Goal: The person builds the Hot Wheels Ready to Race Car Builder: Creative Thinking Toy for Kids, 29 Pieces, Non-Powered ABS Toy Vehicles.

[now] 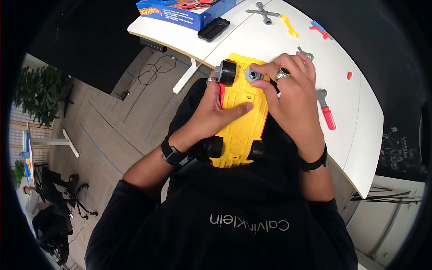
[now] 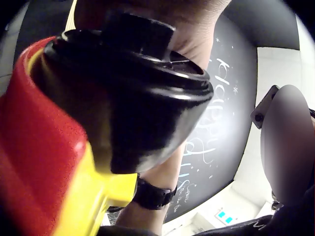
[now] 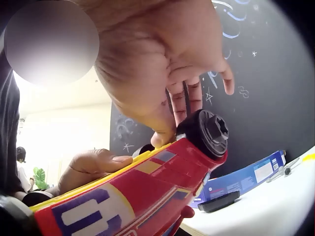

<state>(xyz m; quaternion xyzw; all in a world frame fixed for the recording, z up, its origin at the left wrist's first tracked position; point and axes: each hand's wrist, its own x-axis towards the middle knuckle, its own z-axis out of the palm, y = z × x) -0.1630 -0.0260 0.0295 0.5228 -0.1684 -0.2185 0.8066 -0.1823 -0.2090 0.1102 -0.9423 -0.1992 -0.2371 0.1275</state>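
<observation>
A toy car (image 1: pixel 238 117) is held upside down above my lap, its yellow underside facing up and its red body beneath. My left hand (image 1: pixel 209 112) grips the car's left side, thumb lying across the underside. Near the far end, my right hand (image 1: pixel 294 99) pinches a grey round piece (image 1: pixel 253 74) between thumb and index finger, against the yellow base. A black wheel (image 1: pixel 228 73) with a grey hub sits beside it, close to my left fingers. Two more black wheels (image 1: pixel 213 146) show at the near end. In the right wrist view, another wheel (image 3: pixel 206 135) sits below the right fingers.
On the white table (image 1: pixel 348 148) lie a red-handled screwdriver (image 1: pixel 327 112), a yellow wrench (image 1: pixel 288 26), a grey cross-shaped tool (image 1: pixel 261 12) and a small red piece (image 1: pixel 349 75). A blue box (image 1: pixel 184 15) and a black tray (image 1: pixel 213 29) stand at the far left edge.
</observation>
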